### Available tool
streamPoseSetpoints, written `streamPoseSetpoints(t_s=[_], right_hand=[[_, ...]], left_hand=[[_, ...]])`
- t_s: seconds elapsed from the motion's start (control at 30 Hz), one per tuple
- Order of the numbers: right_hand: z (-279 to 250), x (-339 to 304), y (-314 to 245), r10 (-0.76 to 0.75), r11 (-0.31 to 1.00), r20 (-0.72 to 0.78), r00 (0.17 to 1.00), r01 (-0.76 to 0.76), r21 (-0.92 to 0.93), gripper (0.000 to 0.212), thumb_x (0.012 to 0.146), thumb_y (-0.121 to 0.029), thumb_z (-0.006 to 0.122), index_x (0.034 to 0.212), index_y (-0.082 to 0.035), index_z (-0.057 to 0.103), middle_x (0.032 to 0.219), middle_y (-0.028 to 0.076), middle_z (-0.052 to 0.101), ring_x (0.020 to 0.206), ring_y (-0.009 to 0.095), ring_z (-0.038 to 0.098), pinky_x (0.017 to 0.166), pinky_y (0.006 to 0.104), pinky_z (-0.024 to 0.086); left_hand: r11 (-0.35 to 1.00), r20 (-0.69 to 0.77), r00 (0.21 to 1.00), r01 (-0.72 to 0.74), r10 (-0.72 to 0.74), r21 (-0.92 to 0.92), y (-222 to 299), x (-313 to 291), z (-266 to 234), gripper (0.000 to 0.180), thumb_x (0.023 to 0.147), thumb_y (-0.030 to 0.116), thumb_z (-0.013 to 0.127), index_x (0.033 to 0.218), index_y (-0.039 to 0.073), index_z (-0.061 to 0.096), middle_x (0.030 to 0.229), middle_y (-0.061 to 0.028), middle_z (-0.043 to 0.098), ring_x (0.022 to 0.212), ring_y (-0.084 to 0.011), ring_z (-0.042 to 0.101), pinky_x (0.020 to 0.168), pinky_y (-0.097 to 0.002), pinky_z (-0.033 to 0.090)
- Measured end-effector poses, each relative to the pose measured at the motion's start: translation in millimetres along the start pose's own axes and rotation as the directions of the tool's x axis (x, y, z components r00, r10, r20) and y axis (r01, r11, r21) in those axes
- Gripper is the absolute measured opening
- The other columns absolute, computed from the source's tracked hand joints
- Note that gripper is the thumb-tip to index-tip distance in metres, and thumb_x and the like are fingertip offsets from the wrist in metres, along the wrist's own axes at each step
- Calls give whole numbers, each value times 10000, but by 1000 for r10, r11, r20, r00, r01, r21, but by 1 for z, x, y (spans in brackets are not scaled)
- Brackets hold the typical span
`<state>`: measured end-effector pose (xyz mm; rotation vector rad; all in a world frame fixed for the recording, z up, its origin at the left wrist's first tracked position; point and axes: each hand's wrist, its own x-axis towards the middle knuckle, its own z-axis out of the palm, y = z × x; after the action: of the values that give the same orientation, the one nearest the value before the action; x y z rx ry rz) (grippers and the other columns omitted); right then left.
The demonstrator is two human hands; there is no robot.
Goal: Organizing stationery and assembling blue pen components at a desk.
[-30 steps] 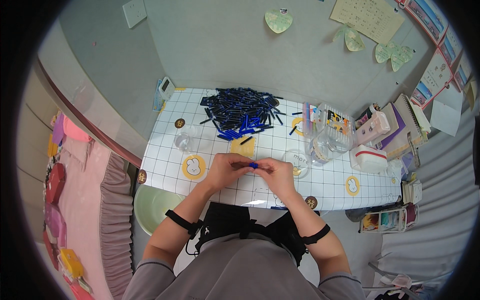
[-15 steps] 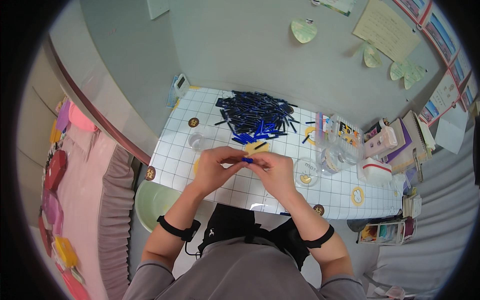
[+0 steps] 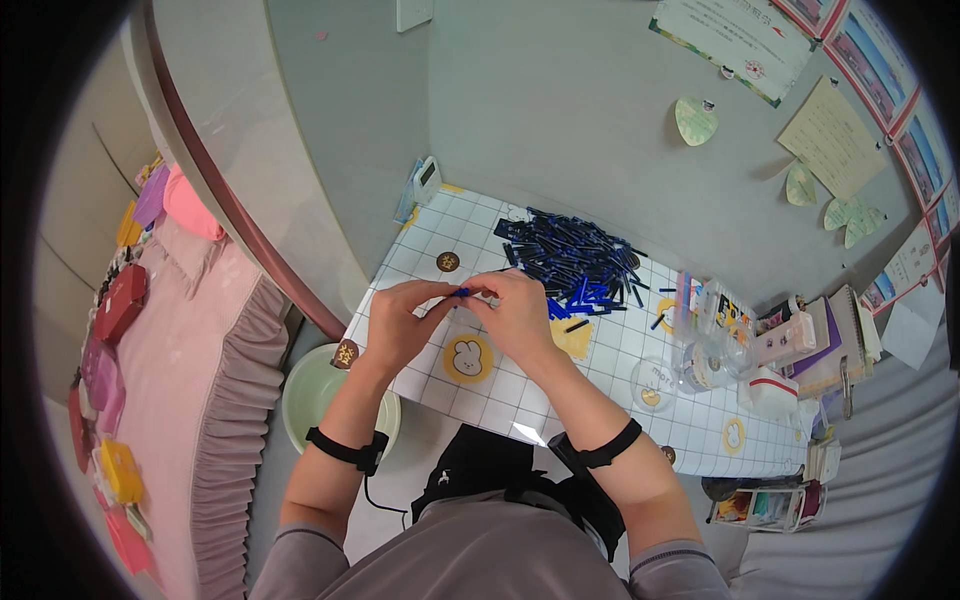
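My left hand [image 3: 402,318] and my right hand [image 3: 512,312] meet over the left part of the table. Between their pinched fingertips is a small blue tube [image 3: 462,293], mostly covered by the fingers. Beyond my right hand lies a large heap of slim black and blue tubes [image 3: 570,255], which look like ink cartridges. Brighter blue ones are gathered at the near side of the heap. A yellow square [image 3: 574,340] lies just right of my right hand, with one dark tube [image 3: 578,325] on it.
The table [image 3: 500,400] has a white gridded cover. At its right stand clear plastic containers [image 3: 715,360], a round clear lid [image 3: 653,385] and notebooks [image 3: 835,330]. A green basin [image 3: 310,395] is below the left edge. A wall [image 3: 560,120] rises behind.
Both hands have moved left together, still pinching the blue piece. The view has shifted, so the table and heap appear farther right. The clear cup at the left is no longer visible.
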<state>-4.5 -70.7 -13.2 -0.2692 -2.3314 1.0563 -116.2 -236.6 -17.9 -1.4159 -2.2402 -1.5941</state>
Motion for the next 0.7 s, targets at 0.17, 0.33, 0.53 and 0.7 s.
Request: streamPoseSetpoints(t_s=[0.17,0.33,0.53,0.7], right_hand=[[5,2,11,45,996,52,998,-41,-79,172,821,-105,870,985,-98,820,938,58,811,965,300,703,852,421,569],[-3,-5,12,-96,983,78,992,107,-150,333,790,-123,889,1106,-79,792,1093,76,793,1087,324,676,958,425,551],[-34,-20,10,-75,988,-46,996,68,-138,322,832,-134,884,1137,-81,794,1093,80,790,1042,276,695,862,390,584],[-78,-35,52,132,982,-105,986,-145,-123,279,924,-108,805,1194,-54,761,1137,134,752,1096,347,678,974,435,551]], left_hand=[[997,4,998,-58,58,42,-18,0,6,260,829,8,891,1083,28,838,1125,-151,824,1129,-325,771,958,-402,618],[996,-20,997,-79,80,47,-10,1,8,387,796,25,914,1170,31,813,1217,-142,803,1237,-350,726,1039,-437,595],[981,-26,982,-187,188,49,16,5,22,418,796,33,919,1195,39,796,1231,-136,793,1238,-346,720,1046,-433,591],[974,59,972,-227,227,-10,39,13,62,282,879,-3,833,1153,47,787,1179,-136,778,1158,-384,722,980,-441,598]])
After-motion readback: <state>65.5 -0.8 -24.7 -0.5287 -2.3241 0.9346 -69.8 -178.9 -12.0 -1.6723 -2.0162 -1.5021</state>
